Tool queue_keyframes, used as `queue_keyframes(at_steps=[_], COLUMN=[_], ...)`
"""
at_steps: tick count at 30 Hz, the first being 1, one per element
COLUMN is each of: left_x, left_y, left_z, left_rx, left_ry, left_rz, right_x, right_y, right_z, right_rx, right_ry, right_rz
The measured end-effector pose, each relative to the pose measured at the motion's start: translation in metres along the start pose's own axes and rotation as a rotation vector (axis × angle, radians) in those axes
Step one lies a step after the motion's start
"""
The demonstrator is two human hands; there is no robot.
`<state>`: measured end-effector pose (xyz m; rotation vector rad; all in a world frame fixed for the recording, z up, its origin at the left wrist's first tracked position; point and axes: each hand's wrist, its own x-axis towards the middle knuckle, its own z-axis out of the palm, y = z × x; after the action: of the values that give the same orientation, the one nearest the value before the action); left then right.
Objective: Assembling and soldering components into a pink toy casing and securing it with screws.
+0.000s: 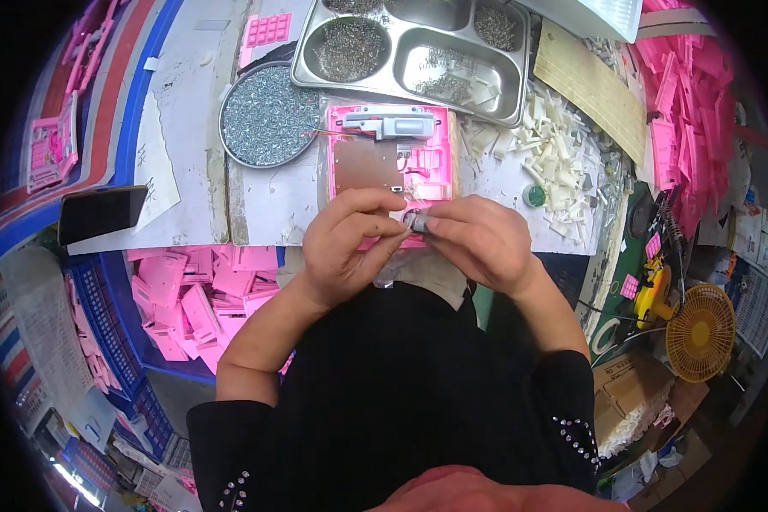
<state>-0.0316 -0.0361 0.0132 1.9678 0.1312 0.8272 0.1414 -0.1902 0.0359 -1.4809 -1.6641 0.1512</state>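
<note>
Right hand [489, 241]: fingers pinching small grey part [419, 224] | left hand [347, 243]: fingers bunched beside it, grip unclear | pink plastic casing [443, 155]: beneath fingers

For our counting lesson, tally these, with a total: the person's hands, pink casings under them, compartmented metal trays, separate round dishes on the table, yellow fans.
Left hand, right hand: 2
Pink casing under them: 1
Compartmented metal tray: 1
Round dish: 1
Yellow fan: 1
Total: 6

Both forearms [264, 337] are slanting toward the pink casing [436, 160]; over its near edge, the left hand [350, 239] is pinching, the right hand [486, 241] curling its fingers.
</note>
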Motion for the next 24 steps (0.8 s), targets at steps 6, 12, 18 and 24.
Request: queue_keyframes(at_steps=[6,12,18,24], left_x=[0.0,0.002,0.009,0.019], left_y=[-0.003,-0.017,-0.031,-0.045], left_z=[0.002,-0.018,-0.029,-0.035], left_rx=[0.018,0.294,0.381,0.525], left_ry=[0.052,0.169,0.183,0.09], left_rz=[-0.044,-0.096,-0.117,-0.132], right_x=[-0.002,-0.001,0.011,0.012], right_y=[0.007,0.029,0.047,0.051], right_z=[0.003,-0.005,0.002,0.007], right_rx=[0.004,-0.128,-0.186,-0.222], right_ry=[-0.009,0.04,-0.012,-0.019], right_rz=[0.043,0.34,0.359,0.404])
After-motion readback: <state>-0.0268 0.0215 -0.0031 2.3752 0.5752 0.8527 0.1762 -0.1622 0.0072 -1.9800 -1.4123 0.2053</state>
